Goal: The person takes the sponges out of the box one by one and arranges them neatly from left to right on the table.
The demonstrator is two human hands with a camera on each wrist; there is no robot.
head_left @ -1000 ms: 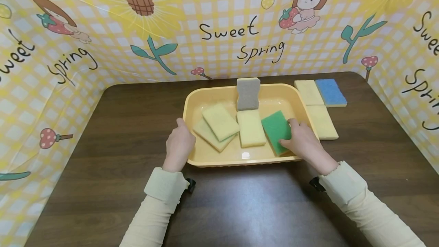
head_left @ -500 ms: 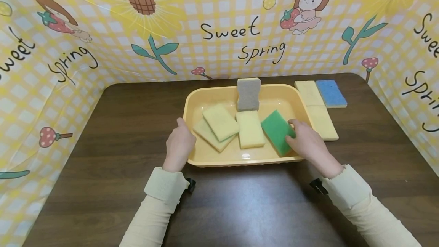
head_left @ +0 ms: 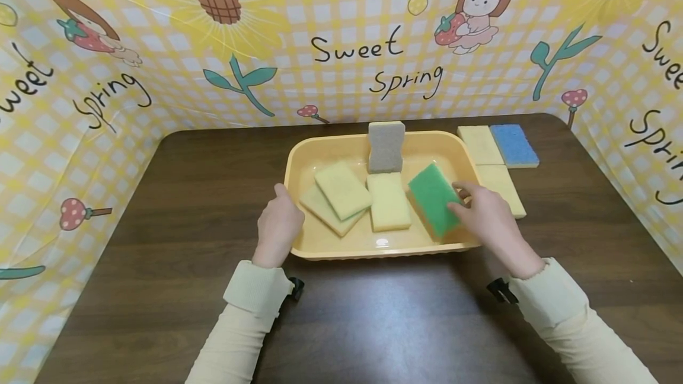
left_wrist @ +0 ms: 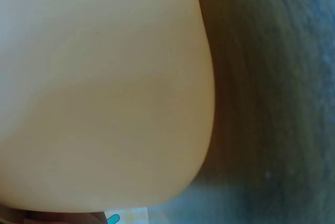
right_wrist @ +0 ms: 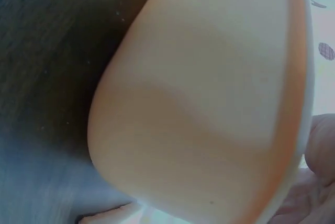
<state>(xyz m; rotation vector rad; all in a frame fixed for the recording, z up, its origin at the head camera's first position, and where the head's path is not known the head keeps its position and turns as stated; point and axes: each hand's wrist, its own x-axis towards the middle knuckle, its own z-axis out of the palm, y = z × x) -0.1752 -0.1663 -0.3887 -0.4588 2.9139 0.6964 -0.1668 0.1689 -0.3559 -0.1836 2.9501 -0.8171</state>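
A yellow plastic tub [head_left: 368, 243] sits in the middle of the head view, and my left hand [head_left: 280, 224] grips its left rim. Inside at the right, my right hand [head_left: 488, 215] pinches a green-faced scouring sponge [head_left: 433, 197] by its right edge; that sponge is tilted. In the tub's centre lies a pale yellow sponge [head_left: 389, 201], with a grey-faced sponge [head_left: 386, 148] propped upright against the back wall. Two more pale sponges [head_left: 343, 190] overlap at the left. Both wrist views are mostly filled by the tub's outer wall [left_wrist: 104, 88].
Right of the tub, two pale yellow sponges [head_left: 480, 144] and a blue-faced sponge [head_left: 514, 145] lie on the dark wooden table [head_left: 373, 325]. A yellow checked cloth [head_left: 352, 10] printed with flowers surrounds the table's back and sides.
My right hand has shifted slightly right, and the green-faced sponge has turned and tilted up, its far edge higher in view. The left hand and tub have stayed put.
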